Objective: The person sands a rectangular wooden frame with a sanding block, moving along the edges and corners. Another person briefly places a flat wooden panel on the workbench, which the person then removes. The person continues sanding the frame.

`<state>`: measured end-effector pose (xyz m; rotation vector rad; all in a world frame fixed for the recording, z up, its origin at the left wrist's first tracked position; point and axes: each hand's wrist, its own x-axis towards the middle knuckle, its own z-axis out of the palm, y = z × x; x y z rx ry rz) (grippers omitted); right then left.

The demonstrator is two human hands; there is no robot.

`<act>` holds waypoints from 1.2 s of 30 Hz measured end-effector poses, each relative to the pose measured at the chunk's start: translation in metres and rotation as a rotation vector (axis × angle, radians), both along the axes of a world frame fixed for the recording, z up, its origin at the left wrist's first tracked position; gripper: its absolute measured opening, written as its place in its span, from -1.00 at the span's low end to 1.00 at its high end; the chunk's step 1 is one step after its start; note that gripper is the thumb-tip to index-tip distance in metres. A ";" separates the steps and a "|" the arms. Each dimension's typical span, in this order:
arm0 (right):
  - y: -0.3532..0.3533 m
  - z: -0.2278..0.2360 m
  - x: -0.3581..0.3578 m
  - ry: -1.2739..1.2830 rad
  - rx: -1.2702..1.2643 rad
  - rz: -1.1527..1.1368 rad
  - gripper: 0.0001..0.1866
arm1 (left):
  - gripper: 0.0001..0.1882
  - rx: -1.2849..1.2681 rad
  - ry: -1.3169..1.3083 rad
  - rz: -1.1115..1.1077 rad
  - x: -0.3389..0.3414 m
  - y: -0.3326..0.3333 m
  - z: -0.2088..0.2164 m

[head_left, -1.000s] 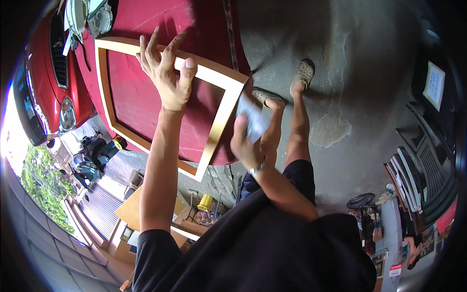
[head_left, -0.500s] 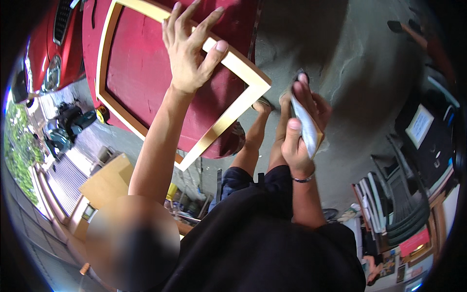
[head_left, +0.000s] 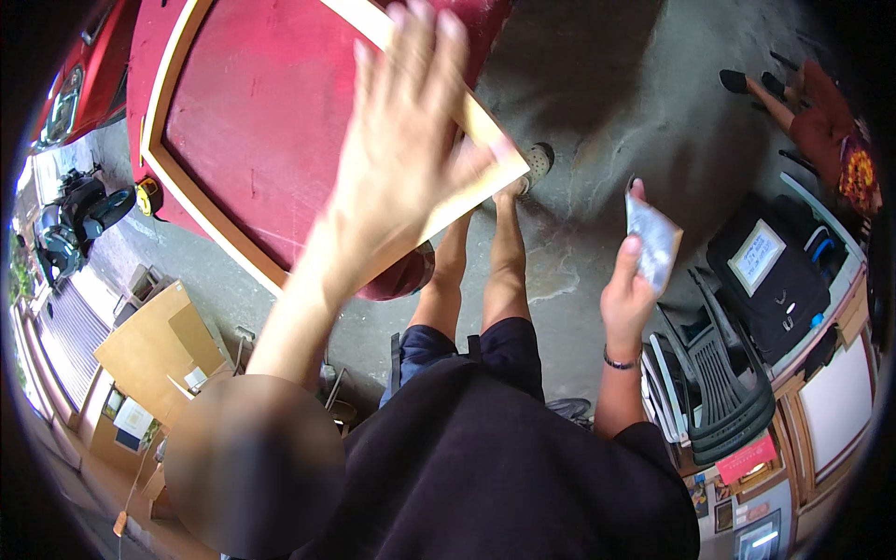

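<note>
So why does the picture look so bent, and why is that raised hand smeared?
Head view: the fisheye lens curves the wooden frame toward a dark round rim; the left hand is motion-blurred, while the right hand with its grey sheet is sharper; daylight glares at far left.

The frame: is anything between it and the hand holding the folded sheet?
Nothing visible. The right hand holds the sheet above bare floor, apart from the frame; the left hand rests on the frame.
</note>
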<state>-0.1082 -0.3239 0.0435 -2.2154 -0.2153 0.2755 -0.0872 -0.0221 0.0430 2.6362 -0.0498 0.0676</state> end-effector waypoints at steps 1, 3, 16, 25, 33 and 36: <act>-0.002 -0.013 -0.008 0.110 0.116 -0.202 -0.56 | 0.04 0.026 0.160 -0.051 -0.018 -0.028 0.020; 0.011 -0.031 -0.011 0.208 0.253 -0.359 -0.57 | 0.00 0.452 0.326 -0.408 -0.046 -0.071 0.045; 0.065 -0.021 0.051 0.527 0.590 0.284 -0.60 | -0.02 0.051 -0.165 -0.151 0.009 0.059 -0.036; 0.068 -0.023 0.044 0.254 0.583 0.360 -0.64 | -0.04 0.070 -0.160 -0.134 0.008 0.058 -0.041; 0.071 -0.034 0.038 0.314 0.593 0.268 -0.66 | -0.06 0.027 -0.164 -0.145 0.011 0.057 -0.039; 0.069 -0.037 0.032 0.402 0.597 0.191 -0.64 | -0.05 0.045 -0.167 -0.148 0.011 0.058 -0.038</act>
